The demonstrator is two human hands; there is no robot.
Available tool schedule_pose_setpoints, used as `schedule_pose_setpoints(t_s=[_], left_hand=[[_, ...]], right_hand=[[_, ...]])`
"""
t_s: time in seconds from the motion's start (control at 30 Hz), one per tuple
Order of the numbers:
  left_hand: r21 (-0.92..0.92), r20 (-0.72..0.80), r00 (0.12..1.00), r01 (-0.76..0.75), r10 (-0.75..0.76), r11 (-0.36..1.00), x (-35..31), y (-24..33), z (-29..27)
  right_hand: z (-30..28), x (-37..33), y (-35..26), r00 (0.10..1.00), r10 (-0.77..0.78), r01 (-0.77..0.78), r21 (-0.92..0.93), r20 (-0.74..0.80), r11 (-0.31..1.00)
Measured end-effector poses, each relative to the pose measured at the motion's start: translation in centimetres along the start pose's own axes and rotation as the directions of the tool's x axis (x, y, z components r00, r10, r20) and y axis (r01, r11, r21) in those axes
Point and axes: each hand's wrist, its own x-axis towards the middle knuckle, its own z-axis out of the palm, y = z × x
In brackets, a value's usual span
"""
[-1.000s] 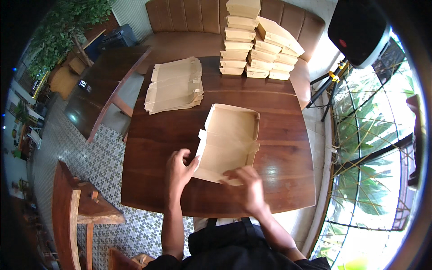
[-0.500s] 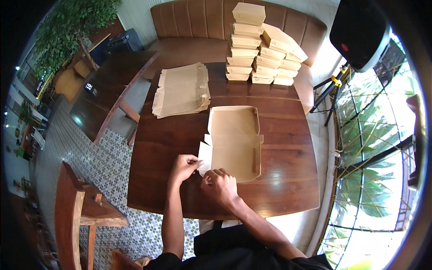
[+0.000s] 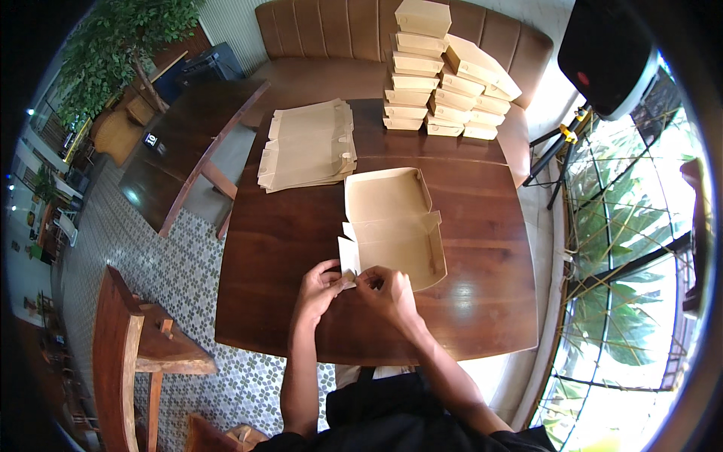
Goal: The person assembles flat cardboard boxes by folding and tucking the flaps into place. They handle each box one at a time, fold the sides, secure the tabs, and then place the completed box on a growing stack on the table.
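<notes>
Folding up the near-left corner of the card box (image 3: 392, 252) looks like the step in hand. Head cam: box lies open on the table (image 3: 482, 324), lid half on the far side. L hand (image 3: 318, 292) seems to pinch the near end of the white side flap (image 3: 348, 258); R hand (image 3: 390, 292), fingers curled, is at the same corner, just beside it; can't tell if it grips or only presses. Flap leans outwd, so next move prob. calls for bringing it upright w/o creasing the card. Flat blanks (image 3: 307, 143) lie far L; made-up boxes (image 3: 418, 64) far R.
</notes>
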Motion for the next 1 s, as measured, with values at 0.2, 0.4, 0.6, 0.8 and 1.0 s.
schedule_pose_setpoints(t_s=[0.2, 0.4, 0.6, 0.8, 1.0], left_hand=[[-0.174, -0.038, 0.999, -0.024, 0.017, 0.984, -1.7, 0.6, 3.2], [-0.116, -0.095, 0.995, -0.032, 0.021, 0.993, -1.8, 1.2, 4.4], [-0.148, -0.121, 0.992, -0.058, 0.04, 0.987, -1.5, 0.9, 4.5], [-0.165, -0.122, 0.99, -0.087, 0.067, 0.982, -1.3, 0.7, 4.5], [-0.173, -0.142, 0.984, -0.129, 0.105, 0.977, -1.2, 0.5, 4.7]], right_hand=[[-3.2, 1.4, 0.0, 0.965, 0.175, -0.198, 0.102, 0.196, 0.975], [-3.7, 2.3, 0.6, 0.953, 0.174, -0.183, 0.015, 0.248, 0.983], [-3.9, 2.3, 0.4, 0.946, 0.186, -0.214, 0.081, 0.265, 0.973], [-3.9, 2.5, 0.5, 0.933, 0.226, -0.259, 0.085, 0.279, 0.962], [-4.0, 2.4, 0.2, 0.931, 0.226, -0.263, 0.1, 0.286, 0.959]])
